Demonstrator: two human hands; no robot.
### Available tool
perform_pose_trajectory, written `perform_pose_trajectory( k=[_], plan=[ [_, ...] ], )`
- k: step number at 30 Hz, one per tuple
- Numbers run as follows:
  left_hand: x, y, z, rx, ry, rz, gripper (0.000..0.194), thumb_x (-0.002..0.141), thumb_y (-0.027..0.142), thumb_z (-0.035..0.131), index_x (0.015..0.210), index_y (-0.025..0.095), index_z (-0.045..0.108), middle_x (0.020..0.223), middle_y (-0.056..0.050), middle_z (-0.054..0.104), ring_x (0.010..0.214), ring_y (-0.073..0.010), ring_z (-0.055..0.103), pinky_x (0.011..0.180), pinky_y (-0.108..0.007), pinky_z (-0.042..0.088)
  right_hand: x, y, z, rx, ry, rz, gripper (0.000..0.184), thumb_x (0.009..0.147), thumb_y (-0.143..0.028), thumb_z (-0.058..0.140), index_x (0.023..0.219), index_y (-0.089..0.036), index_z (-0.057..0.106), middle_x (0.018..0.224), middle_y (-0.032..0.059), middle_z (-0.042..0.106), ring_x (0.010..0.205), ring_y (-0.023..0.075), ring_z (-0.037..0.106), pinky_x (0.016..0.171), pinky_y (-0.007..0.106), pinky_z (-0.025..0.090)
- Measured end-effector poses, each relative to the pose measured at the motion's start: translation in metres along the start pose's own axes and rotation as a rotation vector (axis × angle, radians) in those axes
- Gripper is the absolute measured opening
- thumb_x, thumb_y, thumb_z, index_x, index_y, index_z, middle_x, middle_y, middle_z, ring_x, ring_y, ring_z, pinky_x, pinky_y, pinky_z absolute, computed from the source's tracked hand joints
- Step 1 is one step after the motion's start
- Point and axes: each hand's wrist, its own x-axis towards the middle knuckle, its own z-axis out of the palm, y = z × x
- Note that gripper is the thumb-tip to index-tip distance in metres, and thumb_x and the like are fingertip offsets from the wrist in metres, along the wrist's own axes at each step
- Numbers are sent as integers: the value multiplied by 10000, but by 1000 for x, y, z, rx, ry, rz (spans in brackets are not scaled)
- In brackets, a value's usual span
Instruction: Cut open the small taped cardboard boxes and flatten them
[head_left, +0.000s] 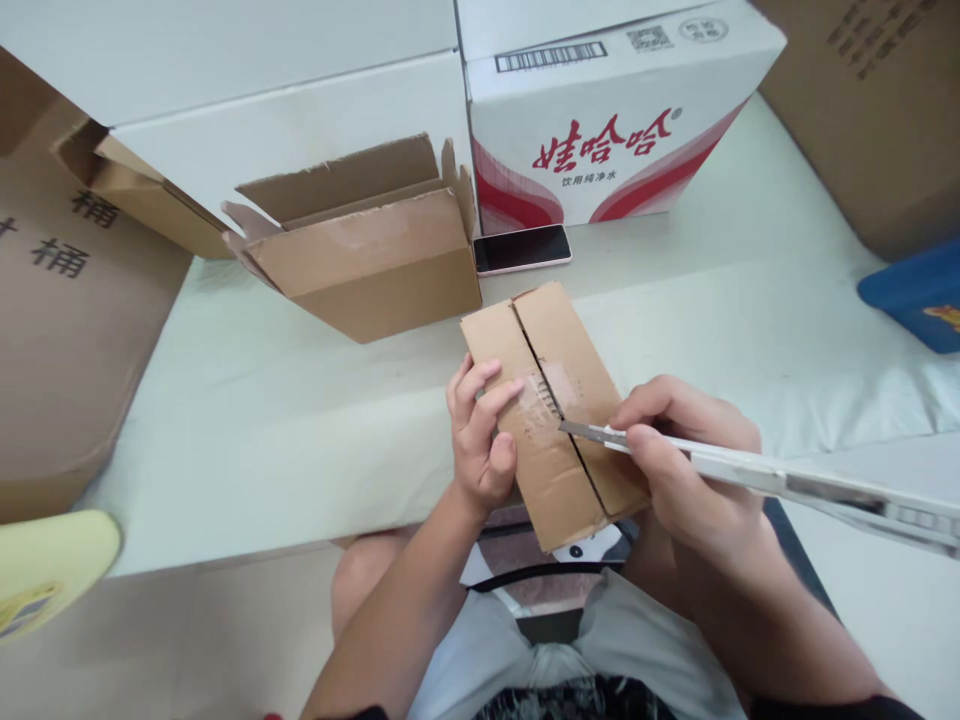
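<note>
A small brown cardboard box (551, 500) is tilted over the front edge of the table, its two top flaps meeting at a dark seam with tape across the middle. My left hand (484, 430) grips its left side, fingers curled over the top. In my right hand (690, 460) is a white utility knife (795, 485), pinched between thumb and fingers. The extended blade points left, its tip at the seam beside the tape. I cannot tell whether the blade is in the gap or only over it.
An open cardboard box (390, 260) stands behind, beside a phone (523, 249) lying flat. White cartons (630, 130) line the back of the pale table (300, 430). Large brown boxes (67, 330) flank the left; a blue container (919, 295) sits right, a yellow object (60, 560) front left.
</note>
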Motion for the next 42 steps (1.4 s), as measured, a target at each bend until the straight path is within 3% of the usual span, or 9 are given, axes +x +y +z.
perform_pose_trajectory(
  k=[8,20,26,29,32,34,37,42],
  plan=[
    [0,-1,1,-52,12,-3,441,1090,461,355,1360,268,646,1430,-114,632,1390,-306,598,1249,-559,451,3,-10,1,-55,8,11,187,912,-215,601,726,-230,620,543,-55,543,467,102,461,451,261,318],
    [0,1,-1,11,-8,9,463,1092,470,314,1348,262,639,1391,-119,665,1359,-298,633,1222,-563,480,-5,7,-2,-7,25,53,186,944,-276,648,765,-227,658,573,-46,569,474,108,452,446,267,307],
    [3,-7,3,-40,45,60,460,1084,469,330,1344,276,657,1385,-109,653,1341,-285,611,1254,-551,445,-5,4,1,62,59,96,212,940,-298,671,743,-221,661,531,-52,561,429,95,439,408,241,313],
    [3,-14,5,-26,69,97,473,1086,497,313,1305,288,676,1364,-96,655,1324,-286,605,1230,-531,461,-4,-1,3,114,53,169,172,937,-287,670,780,-224,702,562,-34,654,441,106,549,429,230,415],
    [0,-17,8,-37,78,51,496,1083,529,294,1304,302,675,1381,-85,651,1315,-290,606,1221,-534,452,-3,-1,5,193,52,225,125,946,-306,665,949,-243,773,650,-14,754,515,136,679,511,248,545],
    [-3,-18,10,-51,80,11,505,1078,542,286,1308,308,671,1402,-81,644,1325,-295,600,1229,-544,436,-1,1,5,209,64,228,152,948,-308,660,1008,-255,789,666,-19,765,509,131,677,488,239,525],
    [-4,-18,12,-51,98,-5,519,1070,540,269,1292,302,674,1392,-84,645,1330,-300,591,1234,-549,426,1,5,3,176,56,192,130,936,-293,664,917,-247,785,622,-30,720,465,108,601,434,227,427],
    [3,-19,12,47,192,111,511,1057,465,286,1246,285,725,1329,-85,689,1274,-305,585,1192,-528,431,5,11,1,251,81,40,208,961,-396,711,824,-240,731,585,-37,635,451,97,516,417,247,372]
  ],
)
